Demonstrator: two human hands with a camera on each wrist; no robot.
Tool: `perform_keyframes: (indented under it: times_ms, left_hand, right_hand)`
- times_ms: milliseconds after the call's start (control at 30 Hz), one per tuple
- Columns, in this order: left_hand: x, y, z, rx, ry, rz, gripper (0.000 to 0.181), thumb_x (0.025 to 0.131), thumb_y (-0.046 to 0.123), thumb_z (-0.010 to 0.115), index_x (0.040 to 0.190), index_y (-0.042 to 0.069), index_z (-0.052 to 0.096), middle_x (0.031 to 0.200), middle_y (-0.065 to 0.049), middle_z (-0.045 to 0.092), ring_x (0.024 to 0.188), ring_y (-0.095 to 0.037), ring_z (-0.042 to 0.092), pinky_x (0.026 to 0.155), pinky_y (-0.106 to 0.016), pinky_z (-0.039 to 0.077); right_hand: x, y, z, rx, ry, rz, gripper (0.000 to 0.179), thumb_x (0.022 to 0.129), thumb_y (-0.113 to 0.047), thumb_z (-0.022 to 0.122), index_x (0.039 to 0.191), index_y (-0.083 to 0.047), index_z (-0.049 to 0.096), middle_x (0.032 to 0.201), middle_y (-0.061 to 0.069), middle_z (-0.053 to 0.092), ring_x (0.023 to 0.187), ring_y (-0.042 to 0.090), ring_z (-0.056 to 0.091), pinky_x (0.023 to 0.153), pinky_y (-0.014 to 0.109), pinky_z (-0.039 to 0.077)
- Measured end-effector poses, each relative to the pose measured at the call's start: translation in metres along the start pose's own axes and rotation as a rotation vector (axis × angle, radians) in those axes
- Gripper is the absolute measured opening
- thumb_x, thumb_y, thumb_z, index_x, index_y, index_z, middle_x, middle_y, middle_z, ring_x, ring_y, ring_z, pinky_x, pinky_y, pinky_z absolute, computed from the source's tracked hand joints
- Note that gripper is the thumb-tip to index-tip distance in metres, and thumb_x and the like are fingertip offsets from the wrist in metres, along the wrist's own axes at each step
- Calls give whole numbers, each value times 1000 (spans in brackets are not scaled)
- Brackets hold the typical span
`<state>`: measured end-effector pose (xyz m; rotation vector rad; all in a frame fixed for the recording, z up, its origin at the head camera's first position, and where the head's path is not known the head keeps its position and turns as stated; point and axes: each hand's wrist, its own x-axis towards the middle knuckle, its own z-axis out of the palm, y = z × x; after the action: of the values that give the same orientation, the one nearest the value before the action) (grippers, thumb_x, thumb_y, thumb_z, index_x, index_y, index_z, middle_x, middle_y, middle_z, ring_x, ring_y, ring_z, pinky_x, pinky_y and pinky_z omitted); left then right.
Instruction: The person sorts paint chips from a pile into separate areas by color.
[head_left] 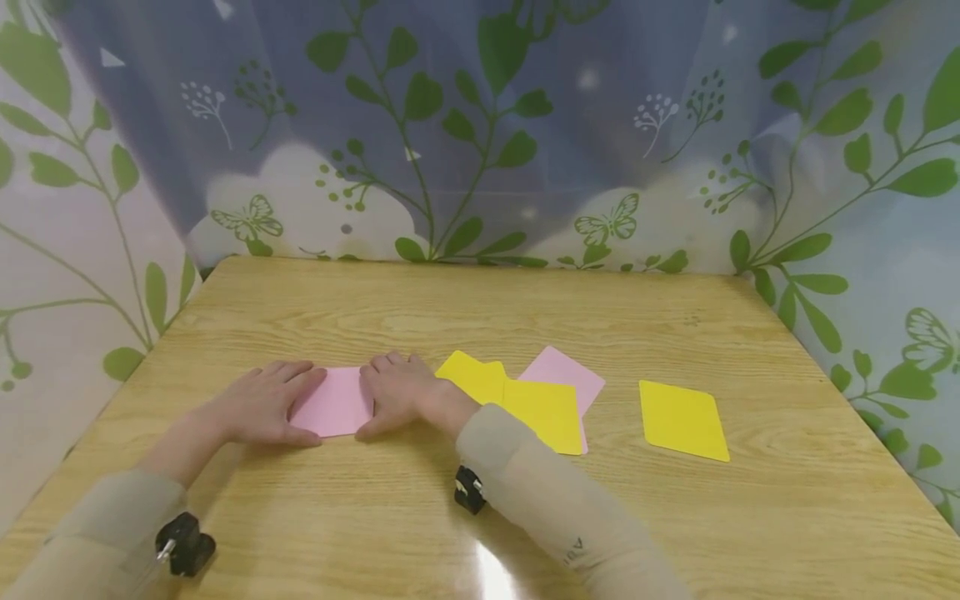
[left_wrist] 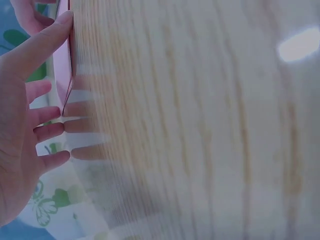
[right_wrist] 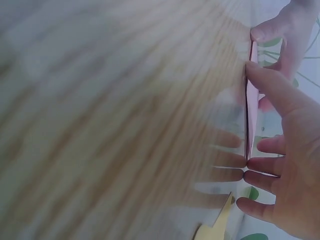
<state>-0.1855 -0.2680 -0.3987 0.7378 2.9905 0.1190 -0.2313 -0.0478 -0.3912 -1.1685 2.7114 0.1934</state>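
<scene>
On the wooden table, a pink card (head_left: 336, 402) lies between both hands; it looks slightly thick from the side, possibly several sheets. My left hand (head_left: 262, 404) holds its left side, thumb at the near edge and fingers towards the far edge. The right hand (head_left: 397, 390) grips the right side the same way. Seen edge-on in the left wrist view, the pink card (left_wrist: 63, 60) meets the left thumb (left_wrist: 47, 42). In the right wrist view the right thumb (right_wrist: 270, 85) touches the near edge of the pink card (right_wrist: 252, 110).
Right of the hands, yellow cards (head_left: 543, 412) overlap another pink card (head_left: 562, 375), partly behind the right forearm. A single yellow card (head_left: 684, 421) lies farther right on the table (head_left: 480, 308). A leaf-patterned curtain (head_left: 480, 167) hangs behind the table.
</scene>
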Motion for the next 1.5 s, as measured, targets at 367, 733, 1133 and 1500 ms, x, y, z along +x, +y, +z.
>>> perform_keyframes:
  times_ms: [367,733,1133,1500]
  left_hand:
    - [1,-2,-1,22,9,13,92,73,69,58,134,1,45,133,-20,46,121,-41,41,92,-61,34]
    - [8,2,-4,39,48,17,90,78,69,53,135,0,43,134,-23,45,121,-43,40,93,-63,31]
    - [39,43,-14,119,178,96,61,83,49,60,117,-1,57,115,-17,60,109,-35,52,92,-54,36]
    - [63,84,-16,118,155,90,65,83,48,61,123,-2,53,120,-19,57,113,-35,51,96,-55,34]
  right_hand:
    - [-3,-1,-3,5,-3,0,92,75,-71,54,143,-12,34,142,1,36,129,18,32,103,41,31]
    - [-14,13,-12,3,37,9,83,80,-65,52,141,-10,36,144,4,34,131,20,31,102,41,32]
    - [-37,51,-10,6,80,71,77,86,-57,52,142,-7,33,144,7,35,131,23,31,102,44,31]
    - [-64,81,-11,71,106,79,75,86,-49,58,141,-4,33,143,9,35,132,26,29,104,50,28]
